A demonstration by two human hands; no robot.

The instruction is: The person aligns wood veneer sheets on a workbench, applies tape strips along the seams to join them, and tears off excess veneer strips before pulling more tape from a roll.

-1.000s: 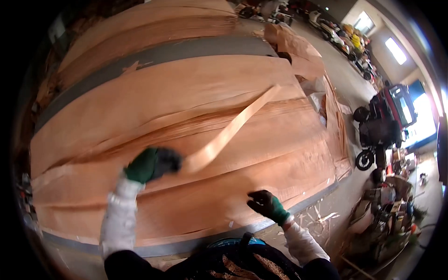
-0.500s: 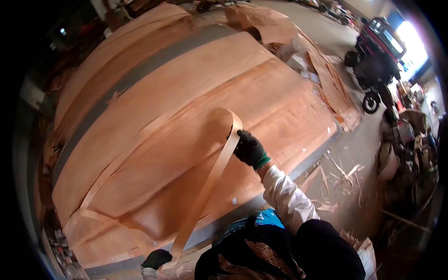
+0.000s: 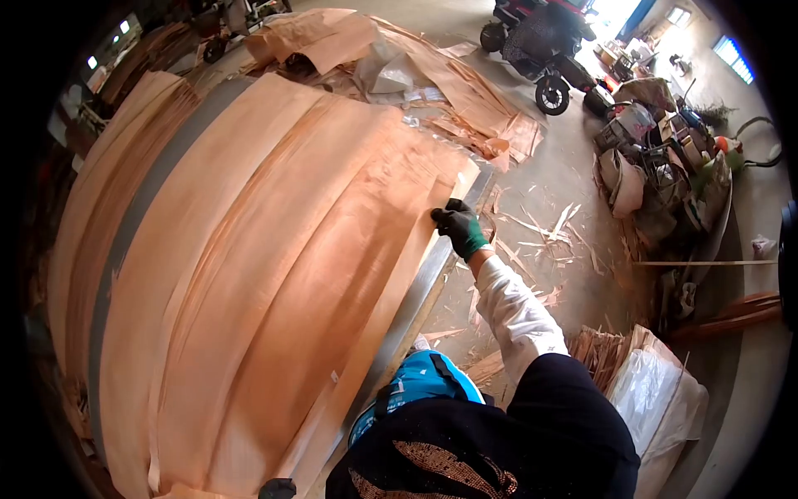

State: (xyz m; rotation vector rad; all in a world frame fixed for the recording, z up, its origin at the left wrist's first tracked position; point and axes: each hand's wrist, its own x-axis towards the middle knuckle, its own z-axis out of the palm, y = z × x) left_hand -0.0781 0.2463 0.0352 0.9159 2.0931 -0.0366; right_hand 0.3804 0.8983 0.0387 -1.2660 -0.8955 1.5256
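Long thin sheets of reddish-brown wood veneer [image 3: 274, 274] lie overlapping in a wide stack. A narrow veneer strip [image 3: 376, 333] runs along the stack's near edge. My right hand [image 3: 460, 228], in a black and green glove, is at the strip's far part, fingers closed on it. My left hand [image 3: 278, 489], in a dark glove, shows only in part at the bottom edge of the view, beside the strip's near end; its fingers are hidden.
A grey edge [image 3: 416, 291] borders the stack. Wood scraps [image 3: 549, 233] litter the floor on the right. Crumpled veneer [image 3: 332, 41] lies beyond the stack. A three-wheeled vehicle [image 3: 544, 41] stands farther back, with piled clutter [image 3: 665, 158] at right and a plastic-wrapped bundle [image 3: 644, 399] below.
The view has turned right. The strip, earlier raised and looped at my right hand, now lies flatter along the near edge. My right hand has moved to the far part of that edge.
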